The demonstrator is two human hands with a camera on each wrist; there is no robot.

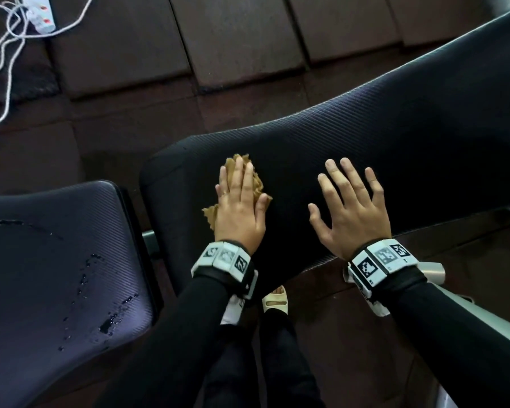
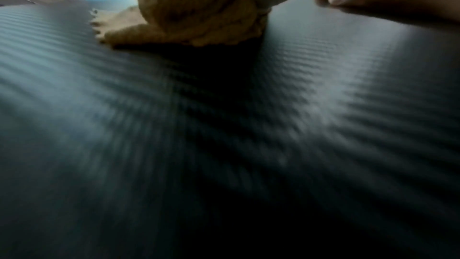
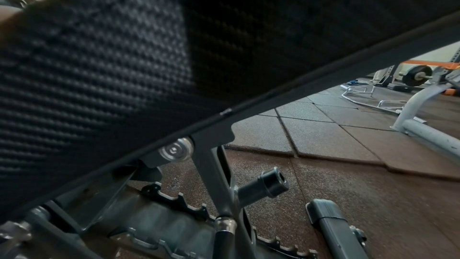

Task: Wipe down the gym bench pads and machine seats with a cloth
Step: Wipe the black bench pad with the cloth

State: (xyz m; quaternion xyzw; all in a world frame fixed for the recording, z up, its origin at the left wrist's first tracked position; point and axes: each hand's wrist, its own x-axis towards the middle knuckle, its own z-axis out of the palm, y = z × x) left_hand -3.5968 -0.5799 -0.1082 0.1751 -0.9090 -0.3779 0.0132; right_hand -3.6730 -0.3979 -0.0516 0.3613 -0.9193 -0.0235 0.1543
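Left hand: the left hand (image 1: pixel 239 210) is laid flat, fingers straight and together, pressing a crumpled tan cloth (image 1: pixel 256 187) onto the pad; nothing is clenched.
Right hand: the right hand (image 1: pixel 351 213) is spread with fingers extended, palm resting on the same pad, well apart from the cloth; nothing is grasped.
Cloth: it is bunched under the left palm near the pad's lower end, edges showing beyond the fingertips and the heel of the hand (image 2: pixel 189 27).
Pad: a long black textured vinyl bench back pad (image 1: pixel 395 136) is seen tilted.
Seat: a separate black vinyl seat pad (image 1: pixel 56 260) lies just beside it, with water droplets (image 1: pixel 109 322) on its surface.
Floor: brown rubber floor tiles (image 1: pixel 233 39) carry a white power strip (image 1: pixel 39 11) with white cords.
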